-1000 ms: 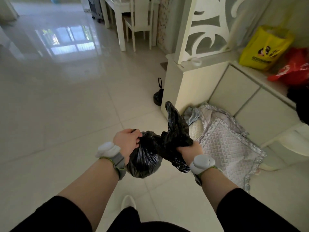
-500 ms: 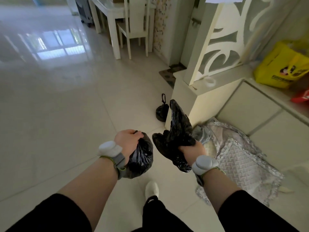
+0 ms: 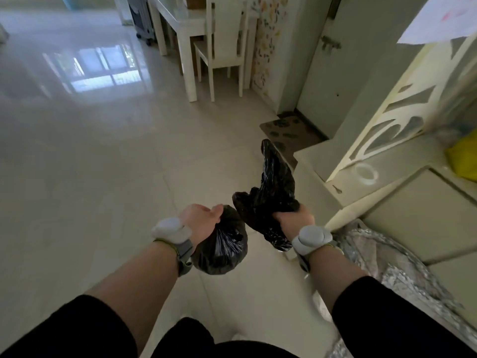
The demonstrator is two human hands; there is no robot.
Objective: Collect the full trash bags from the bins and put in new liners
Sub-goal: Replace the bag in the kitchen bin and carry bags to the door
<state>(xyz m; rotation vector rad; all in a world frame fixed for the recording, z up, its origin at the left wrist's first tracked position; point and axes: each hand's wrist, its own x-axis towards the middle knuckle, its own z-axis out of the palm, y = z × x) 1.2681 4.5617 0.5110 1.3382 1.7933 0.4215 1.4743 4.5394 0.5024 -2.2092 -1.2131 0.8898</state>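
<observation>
My left hand point(image 3: 200, 220) grips the neck of a small, full black trash bag point(image 3: 219, 250), which hangs below it as a round bundle over the floor. My right hand point(image 3: 294, 220) grips a crumpled black plastic bag point(image 3: 273, 187) whose loose end sticks up above the fist and whose other end hangs below the wrist. The two bags are close together but apart. No bin shows in the head view.
A cream cabinet point(image 3: 402, 202) with a cut-out screen stands at the right, a tape ring point(image 3: 366, 173) on its ledge. A silver quilted cloth point(image 3: 387, 267) lies on the floor beside it. A white table and chair point(image 3: 222, 47) stand ahead, a doormat point(image 3: 289, 133) near a door.
The two bags have come apart: the full bag now hangs from my left hand alone. The view has moved forward; the small tied bag by the cabinet corner is out of sight.
</observation>
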